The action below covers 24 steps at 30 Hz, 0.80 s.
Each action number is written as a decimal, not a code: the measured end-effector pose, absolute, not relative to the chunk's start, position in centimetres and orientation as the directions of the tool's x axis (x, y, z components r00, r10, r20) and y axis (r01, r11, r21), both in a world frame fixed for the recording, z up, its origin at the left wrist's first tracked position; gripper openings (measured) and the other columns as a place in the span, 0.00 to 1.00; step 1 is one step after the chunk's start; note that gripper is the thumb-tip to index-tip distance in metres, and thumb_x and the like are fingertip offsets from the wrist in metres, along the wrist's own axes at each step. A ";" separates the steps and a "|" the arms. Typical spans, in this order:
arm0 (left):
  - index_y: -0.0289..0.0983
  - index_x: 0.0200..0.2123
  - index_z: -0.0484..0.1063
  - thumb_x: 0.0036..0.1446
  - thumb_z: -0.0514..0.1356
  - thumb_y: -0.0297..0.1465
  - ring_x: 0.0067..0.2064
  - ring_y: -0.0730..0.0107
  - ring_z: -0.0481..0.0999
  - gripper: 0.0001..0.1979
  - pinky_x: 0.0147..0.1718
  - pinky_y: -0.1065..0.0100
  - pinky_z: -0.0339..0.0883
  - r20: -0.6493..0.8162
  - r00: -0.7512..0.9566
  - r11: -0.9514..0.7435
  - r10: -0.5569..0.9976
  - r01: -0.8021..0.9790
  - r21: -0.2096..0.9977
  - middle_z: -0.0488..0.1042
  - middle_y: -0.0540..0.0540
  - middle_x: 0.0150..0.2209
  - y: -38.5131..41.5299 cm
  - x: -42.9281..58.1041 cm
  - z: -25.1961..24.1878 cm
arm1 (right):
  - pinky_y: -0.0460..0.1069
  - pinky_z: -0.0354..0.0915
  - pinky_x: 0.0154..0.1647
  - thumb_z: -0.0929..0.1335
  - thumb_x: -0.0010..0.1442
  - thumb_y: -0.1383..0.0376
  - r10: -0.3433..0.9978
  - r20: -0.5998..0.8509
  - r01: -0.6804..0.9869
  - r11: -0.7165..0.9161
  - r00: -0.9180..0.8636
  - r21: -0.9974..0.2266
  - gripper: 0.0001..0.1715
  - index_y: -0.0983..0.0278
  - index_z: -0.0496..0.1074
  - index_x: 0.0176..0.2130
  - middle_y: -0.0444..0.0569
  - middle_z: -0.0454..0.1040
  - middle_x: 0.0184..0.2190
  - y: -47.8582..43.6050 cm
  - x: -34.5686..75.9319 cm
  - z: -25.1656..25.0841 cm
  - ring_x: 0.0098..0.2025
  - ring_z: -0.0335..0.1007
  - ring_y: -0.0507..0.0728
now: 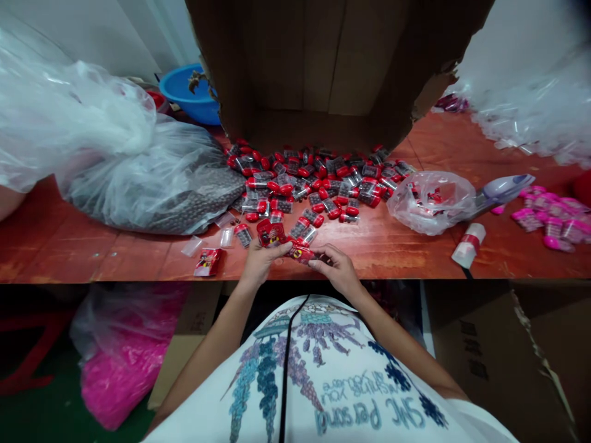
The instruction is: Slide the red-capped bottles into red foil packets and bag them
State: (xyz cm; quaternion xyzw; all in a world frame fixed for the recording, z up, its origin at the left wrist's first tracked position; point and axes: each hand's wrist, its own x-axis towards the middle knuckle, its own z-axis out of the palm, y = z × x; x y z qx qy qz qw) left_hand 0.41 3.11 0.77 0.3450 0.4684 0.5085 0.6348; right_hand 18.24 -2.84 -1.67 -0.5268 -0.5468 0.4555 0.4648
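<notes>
Close to the front edge of the table, my left hand (259, 261) pinches one end of a small red-labelled tube (300, 253). My right hand (339, 269) has its fingers closed on the tube's other end. Just above my left thumb shows a red printed card (271, 232); whether that hand grips it too I cannot tell. Beyond both hands lies a heap of small clear bottles with red caps (318, 178), filled with dark beads. To the left of my left hand is a stack of red printed labels (209, 262), with small clear plastic sleeves (226, 237) beside it.
A large cardboard box (323, 55) opens toward me behind the heap. On the left sits a plastic bag of dark beads (157, 178), before a blue basin (191, 95). Rightward are a small clear bag (429, 203), a white roll (469, 245) and pink bottles (554, 215).
</notes>
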 end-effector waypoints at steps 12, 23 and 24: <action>0.34 0.33 0.76 0.35 0.71 0.27 0.34 0.66 0.77 0.16 0.39 0.65 0.69 -0.329 0.096 0.338 0.939 -0.429 0.838 0.79 0.47 0.32 0.4 3.4 -0.2 | 0.48 0.66 0.39 0.74 0.49 0.61 0.996 -0.085 -0.030 -0.084 0.031 -0.996 0.25 0.58 0.69 0.47 0.44 0.72 0.36 -2.8 17.8 -2.4 0.36 0.69 0.54; 0.34 0.31 0.77 0.35 0.71 0.26 0.31 0.68 0.76 0.14 0.38 0.67 0.68 -0.272 0.052 0.274 0.961 -0.315 0.909 0.78 0.49 0.29 0.6 3.2 0.2 | 0.49 0.66 0.39 0.74 0.48 0.64 0.996 -0.079 -0.027 -0.078 0.028 -0.997 0.16 0.59 0.75 0.40 0.45 0.73 0.35 -2.9 18.1 -2.0 0.36 0.69 0.54; 0.35 0.31 0.77 0.35 0.71 0.26 0.32 0.68 0.76 0.14 0.38 0.67 0.68 -0.271 0.077 0.281 0.960 -0.326 0.903 0.78 0.49 0.30 0.7 3.1 0.2 | 0.49 0.66 0.37 0.74 0.46 0.64 0.991 -0.135 -0.105 -0.132 0.021 -0.986 0.17 0.60 0.74 0.39 0.45 0.74 0.34 -2.9 18.1 -2.0 0.34 0.69 0.54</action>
